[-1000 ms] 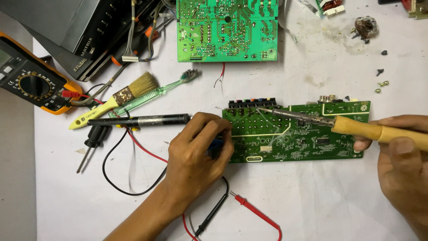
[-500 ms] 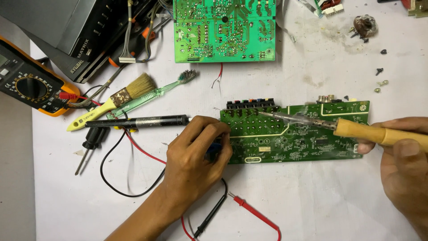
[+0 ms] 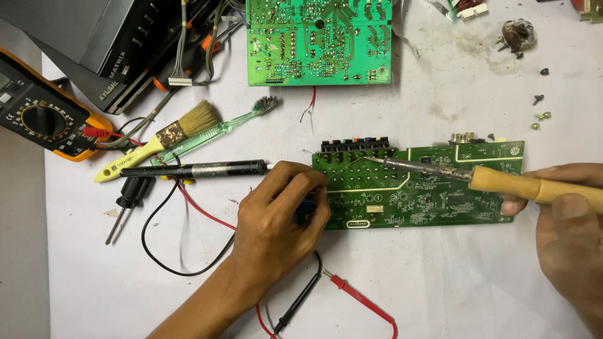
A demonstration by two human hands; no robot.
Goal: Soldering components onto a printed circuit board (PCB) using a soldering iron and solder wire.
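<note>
A long green circuit board [image 3: 433, 194] lies flat in the middle of the white table, a row of coloured sockets along its far left edge. My left hand [image 3: 276, 220] rests on the board's left end, fingers curled over a small blue part and a thin strand of wire that runs toward the iron's tip. My right hand [image 3: 568, 220] grips the wooden handle of a soldering iron [image 3: 477, 177]. The iron's metal tip touches the board near the sockets.
A second green circuit board [image 3: 319, 43] lies at the far edge. At left are a multimeter [image 3: 41, 119], a paintbrush [image 3: 160, 139], a green toothbrush [image 3: 220, 129], a black desoldering pump [image 3: 201, 169], a screwdriver [image 3: 129, 198], red and black probes [image 3: 326, 289]. Loose screws [image 3: 539, 113] sit far right.
The view has shifted slightly. Both hands and the soldering iron stay in nearly the same place on the board.
</note>
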